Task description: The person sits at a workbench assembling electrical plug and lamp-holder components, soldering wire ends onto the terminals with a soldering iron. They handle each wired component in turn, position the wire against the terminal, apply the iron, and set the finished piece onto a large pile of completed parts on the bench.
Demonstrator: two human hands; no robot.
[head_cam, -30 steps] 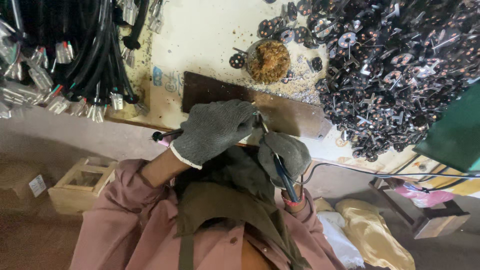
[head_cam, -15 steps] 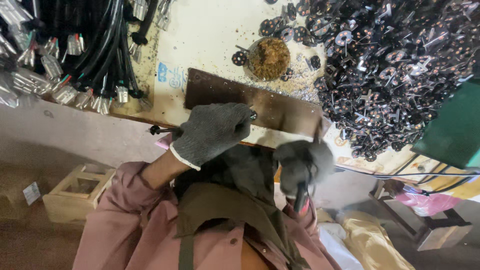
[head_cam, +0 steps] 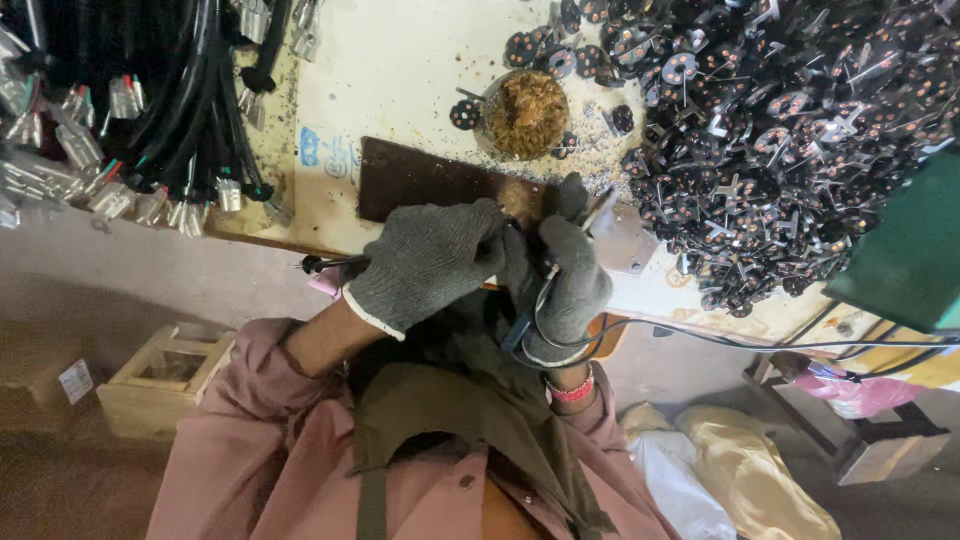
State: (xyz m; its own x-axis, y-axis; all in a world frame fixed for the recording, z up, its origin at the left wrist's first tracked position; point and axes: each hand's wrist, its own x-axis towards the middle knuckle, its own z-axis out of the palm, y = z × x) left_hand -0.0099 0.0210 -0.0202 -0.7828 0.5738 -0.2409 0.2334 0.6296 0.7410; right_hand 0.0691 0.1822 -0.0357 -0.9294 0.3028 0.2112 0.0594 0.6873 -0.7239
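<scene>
My left hand (head_cam: pixel 425 262), in a grey knit glove, is closed around a thin black cable (head_cam: pixel 328 263) whose end sticks out to the left. It hovers at the front edge of a dark brown plate (head_cam: pixel 415 178) on the bench. My right hand (head_cam: pixel 572 285), also gloved, grips a pen-like tool with a blue handle (head_cam: pixel 514 332) and a cord trailing right. The tool's metal tip (head_cam: pixel 601 208) points up past the plate's right end. The two hands touch each other; what lies between them is hidden.
A round dish of brown crumbly stuff (head_cam: pixel 527 100) stands behind the plate. A big heap of black round parts with metal tabs (head_cam: pixel 790 120) fills the right. Black cables with metal terminals (head_cam: pixel 150 110) lie left. A green box (head_cam: pixel 900 260) sits right; a wooden crate (head_cam: pixel 160 375) below.
My right hand has risen from my lap to the bench edge with the tool, meeting the left hand. The left hand has stayed by the brown plate.
</scene>
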